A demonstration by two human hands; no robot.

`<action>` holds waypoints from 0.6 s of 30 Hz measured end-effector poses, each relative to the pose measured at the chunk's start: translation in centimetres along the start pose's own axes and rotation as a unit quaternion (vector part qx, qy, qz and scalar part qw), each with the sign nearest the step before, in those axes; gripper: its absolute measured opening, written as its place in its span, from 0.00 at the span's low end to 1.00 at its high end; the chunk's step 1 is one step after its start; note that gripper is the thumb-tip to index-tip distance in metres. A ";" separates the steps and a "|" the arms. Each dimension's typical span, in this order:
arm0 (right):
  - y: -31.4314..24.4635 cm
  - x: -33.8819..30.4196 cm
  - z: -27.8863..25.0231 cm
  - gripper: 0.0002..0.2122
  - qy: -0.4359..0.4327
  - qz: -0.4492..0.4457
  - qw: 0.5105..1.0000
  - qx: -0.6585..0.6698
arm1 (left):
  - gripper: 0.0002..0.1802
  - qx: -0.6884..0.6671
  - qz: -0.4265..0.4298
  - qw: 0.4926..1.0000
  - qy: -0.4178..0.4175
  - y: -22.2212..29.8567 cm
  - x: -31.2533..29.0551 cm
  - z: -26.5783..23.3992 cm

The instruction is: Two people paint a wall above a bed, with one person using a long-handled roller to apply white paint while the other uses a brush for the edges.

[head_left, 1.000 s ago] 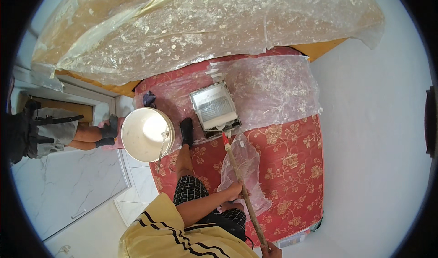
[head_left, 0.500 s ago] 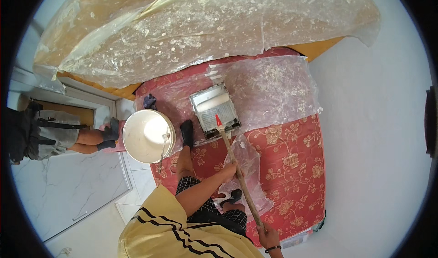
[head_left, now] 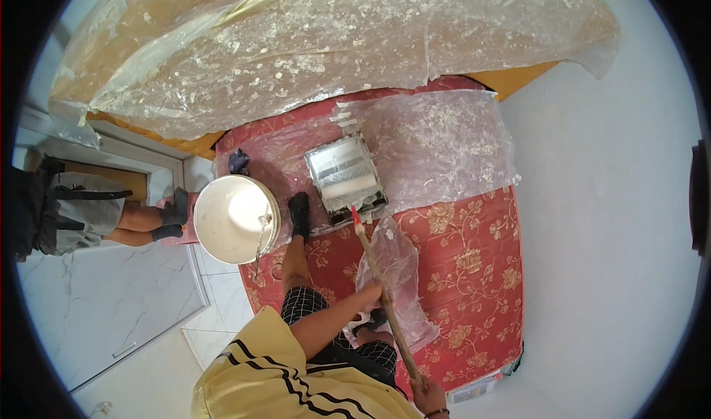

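A paint roller [head_left: 350, 185] lies in the paint tray [head_left: 318, 178], which holds white paint. From its red handle a long wooden pole [head_left: 392, 317] runs back toward me. My left hand [head_left: 370, 296] is closed round the middle of the pole. Lower down, my right hand [head_left: 428, 395], with a dark band at the wrist, is closed on the pole's rear end. The roller sleeve rests across the near part of the tray, white with paint.
A white bucket [head_left: 201, 219] stands left of the tray, a stick-like tool leaning at its rim. Beneath lies a red floral mattress [head_left: 474, 271], partly covered by a paint-spotted plastic sheet [head_left: 444, 145]. Draped plastic [head_left: 296, 56] hangs beyond. Another person's legs [head_left: 141, 219] show at left; a pale wall [head_left: 607, 219] stands right.
The roller has come back from the tray's far part to its near part. Both my hands have drawn the pole toward me.
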State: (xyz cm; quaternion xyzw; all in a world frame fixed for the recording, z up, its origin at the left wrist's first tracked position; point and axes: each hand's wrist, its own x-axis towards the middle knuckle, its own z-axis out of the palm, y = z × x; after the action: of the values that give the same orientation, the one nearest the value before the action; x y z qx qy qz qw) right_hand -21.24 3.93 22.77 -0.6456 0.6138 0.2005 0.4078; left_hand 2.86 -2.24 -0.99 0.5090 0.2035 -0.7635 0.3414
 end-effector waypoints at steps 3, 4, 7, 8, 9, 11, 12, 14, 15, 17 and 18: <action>-2.7 2.6 0.0 0.18 -0.016 0.038 0.998 0.044 | 0.21 0.053 0.044 0.998 0.005 3.8 0.7 -1.4; -3.4 2.8 -0.4 0.18 -0.009 0.016 0.998 0.053 | 0.20 0.106 0.069 0.992 -0.007 4.7 0.6 -1.6; -4.1 2.3 -1.9 0.18 -0.015 0.047 0.994 0.096 | 0.21 0.108 0.083 0.990 -0.035 5.3 -0.2 -1.1; -3.6 1.3 -2.6 0.18 -0.007 0.021 0.996 0.089 | 0.21 0.113 0.096 0.989 -0.027 4.9 -0.6 -0.7; -3.1 0.8 -2.9 0.18 0.001 -0.007 0.997 0.080 | 0.23 0.081 0.083 0.993 -0.032 4.2 -1.0 -0.1; -1.1 -0.3 -3.8 0.19 -0.015 -0.015 0.996 0.084 | 0.25 0.048 0.071 0.996 -0.037 2.7 -1.7 1.1; 0.0 -1.1 -3.8 0.22 -0.031 -0.019 0.995 0.090 | 0.25 0.044 0.059 0.997 -0.029 1.7 -2.1 1.6; 1.6 -2.8 -3.7 0.21 0.007 -0.065 0.995 0.078 | 0.25 0.040 0.047 0.998 -0.022 0.1 -2.8 2.4; 2.3 -3.6 -3.7 0.21 0.044 -0.110 0.991 0.066 | 0.25 0.048 0.038 0.998 -0.035 -0.8 -3.0 2.7; 3.1 -4.3 -3.6 0.21 0.049 -0.103 0.992 0.061 | 0.25 0.054 0.029 0.997 -0.047 -1.8 -2.9 2.7; 3.2 -4.4 -3.4 0.20 0.053 -0.096 0.992 0.057 | 0.25 0.056 0.013 0.997 -0.054 -2.2 -2.6 2.5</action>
State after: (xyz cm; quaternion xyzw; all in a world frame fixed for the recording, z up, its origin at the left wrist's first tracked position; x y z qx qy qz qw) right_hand -25.84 4.33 27.23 -0.6867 0.5804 0.0909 0.4281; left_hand 0.31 -1.53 2.30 0.4881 0.1353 -0.7955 0.3325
